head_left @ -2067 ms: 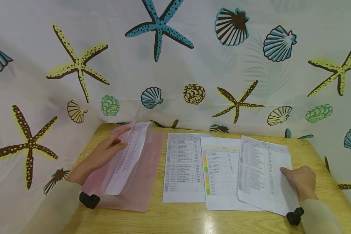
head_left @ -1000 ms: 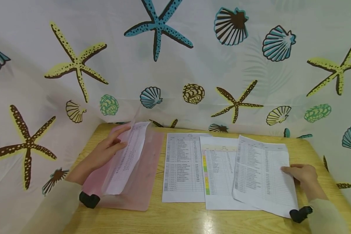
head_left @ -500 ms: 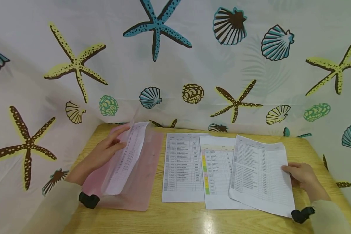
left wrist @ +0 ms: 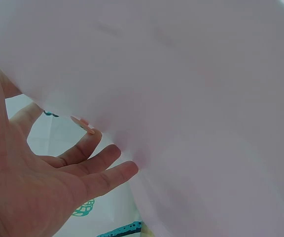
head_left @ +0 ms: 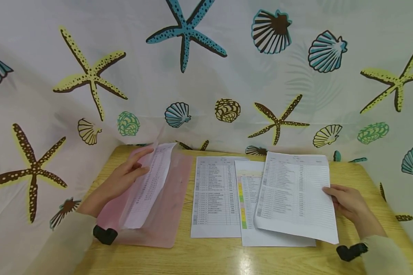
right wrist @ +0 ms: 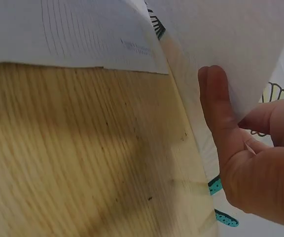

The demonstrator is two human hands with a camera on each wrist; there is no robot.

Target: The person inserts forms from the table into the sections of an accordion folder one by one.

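Note:
My right hand (head_left: 344, 201) pinches the right edge of a printed sheet (head_left: 296, 194) and holds it lifted off the table, over another sheet with a coloured column (head_left: 251, 202). In the right wrist view the fingers (right wrist: 216, 108) lie under the raised sheet (right wrist: 221, 39). My left hand (head_left: 125, 177) holds open the clear front flap of a pink folder (head_left: 165, 214) with straight fingers; a printed page (head_left: 148, 187) stands inside it. In the left wrist view the fingers (left wrist: 97, 168) press against the translucent flap (left wrist: 191, 98).
A third printed sheet (head_left: 215, 196) lies flat in the middle of the wooden table (head_left: 206, 259). A curtain with starfish and shells (head_left: 206, 76) closes off the back and both sides.
My right hand has lifted its sheet and carried it left and away from me, so it now covers more of the coloured sheet. The left hand and folder have stayed still.

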